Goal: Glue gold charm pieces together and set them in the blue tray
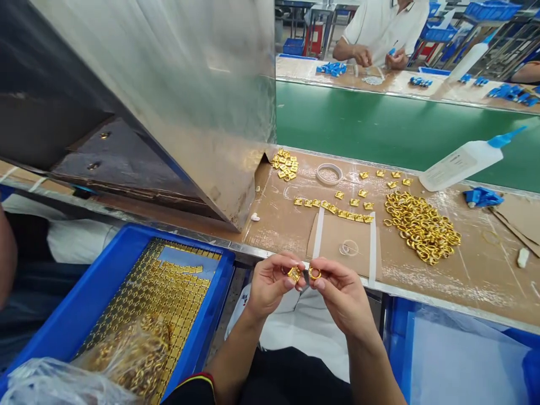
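Note:
Near the bench's front edge, my left hand (272,284) pinches a small gold square piece (294,274). Just beside it, my right hand (340,289) holds a gold ring (314,273) between thumb and fingers. The two pieces are close together with a narrow gap between them. Beyond the hands lies a cardboard sheet (337,267) with white tape strips and a thin clear loop (349,247). A row of gold square pieces (331,208) runs along its far side. To the right is a heap of gold rings (422,225).
A metal housing (219,112) stands at left. Below it, a blue tray (122,270) holds gold pieces and plastic. A tape roll (329,174), a white bottle (462,164) and blue clips (482,197) are on the bench. Across the green belt (379,121) a person (386,31) works.

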{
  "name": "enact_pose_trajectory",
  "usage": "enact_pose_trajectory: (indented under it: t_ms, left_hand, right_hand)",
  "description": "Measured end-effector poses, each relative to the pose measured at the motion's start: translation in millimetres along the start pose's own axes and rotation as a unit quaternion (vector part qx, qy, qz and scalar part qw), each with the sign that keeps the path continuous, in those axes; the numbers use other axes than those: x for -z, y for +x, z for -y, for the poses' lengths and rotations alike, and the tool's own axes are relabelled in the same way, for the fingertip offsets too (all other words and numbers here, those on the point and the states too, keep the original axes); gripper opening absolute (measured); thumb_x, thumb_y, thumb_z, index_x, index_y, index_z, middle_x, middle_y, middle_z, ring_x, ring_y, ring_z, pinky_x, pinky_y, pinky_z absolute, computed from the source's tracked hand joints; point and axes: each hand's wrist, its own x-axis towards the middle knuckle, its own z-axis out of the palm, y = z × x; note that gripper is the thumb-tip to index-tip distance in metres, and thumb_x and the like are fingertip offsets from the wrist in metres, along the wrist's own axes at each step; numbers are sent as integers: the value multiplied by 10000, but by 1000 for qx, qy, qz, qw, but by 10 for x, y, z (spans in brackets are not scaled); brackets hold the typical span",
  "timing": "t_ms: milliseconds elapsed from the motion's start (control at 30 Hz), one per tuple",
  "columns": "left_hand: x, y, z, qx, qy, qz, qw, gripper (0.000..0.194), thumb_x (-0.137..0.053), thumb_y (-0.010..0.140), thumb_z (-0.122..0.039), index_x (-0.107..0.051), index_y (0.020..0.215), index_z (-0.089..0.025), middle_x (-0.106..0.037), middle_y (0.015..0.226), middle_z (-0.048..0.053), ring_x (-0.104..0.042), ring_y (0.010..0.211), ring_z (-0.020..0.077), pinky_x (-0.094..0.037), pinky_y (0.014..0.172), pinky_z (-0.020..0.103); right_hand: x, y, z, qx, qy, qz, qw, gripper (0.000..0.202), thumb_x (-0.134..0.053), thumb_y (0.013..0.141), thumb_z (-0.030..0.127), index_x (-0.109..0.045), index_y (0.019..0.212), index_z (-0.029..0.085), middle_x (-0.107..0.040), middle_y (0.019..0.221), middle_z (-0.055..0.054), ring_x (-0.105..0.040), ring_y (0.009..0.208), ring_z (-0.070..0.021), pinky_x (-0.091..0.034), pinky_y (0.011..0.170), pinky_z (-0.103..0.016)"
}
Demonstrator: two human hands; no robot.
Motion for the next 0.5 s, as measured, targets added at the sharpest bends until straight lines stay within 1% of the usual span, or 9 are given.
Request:
enact_pose_trajectory:
  t_ms: [67,133,233,300,333,433,500]
  left_hand:
    - [-11,5,16,-15,3,1,1000,309,-883,712,-435,-757,861,-196,-736,855,43,-672,545,113,-562,503,228]
    - [-22,2,34,-40,5,5,999,258,-870,741,-397,-767,887,-211,-736,872,40,-683,559,115,-564,510,225]
    - [-30,-13,63,-67,19,-6,998,220,-862,755,-365,-777,891,-215,-740,886,45,-693,570,125,-566,504,227]
    - [-34,-28,74,-77,25,-15,997,218,-860,760,-350,-783,914,-217,-743,887,46,-698,584,130,-574,522,233]
    - [-36,-38,74,-79,24,-16,996,227,-856,767,-335,-785,953,-225,-746,889,44,-701,596,130,-579,540,234]
    - [-48,-69,45,-80,26,-9,996,269,-843,791,-287,-781,1049,-245,-754,905,45,-710,638,130,-589,587,230]
    - [-61,-87,9,-81,46,-3,996,253,-842,792,-289,-790,1034,-238,-755,907,51,-709,657,135,-589,588,228]
  right_hand:
    - [9,-11,-11,39,-39,-14,998,277,-820,809,474,-801,950,237,-671,734,-15,-625,612,-136,-558,563,-266]
    - [16,-25,-3,85,-91,-24,992,208,-756,883,440,-801,935,244,-647,728,-11,-605,590,-122,-531,536,-244]
    - [5,-64,44,149,-193,-47,969,143,-712,928,366,-803,906,258,-650,833,-38,-646,708,-153,-548,590,-259]
    - [-23,-103,81,168,-250,-55,952,112,-696,940,304,-800,934,263,-663,882,-50,-666,765,-171,-557,615,-269]
    - [-41,-125,95,171,-272,-53,946,118,-679,949,265,-795,968,267,-673,883,-48,-671,760,-169,-557,615,-266]
    - [-104,-181,120,182,-314,-50,931,204,-650,952,161,-765,1073,278,-712,882,-32,-684,727,-154,-564,622,-253]
    - [-143,-198,125,203,-330,-63,920,224,-664,934,128,-753,1080,273,-737,902,-32,-706,773,-166,-586,669,-262]
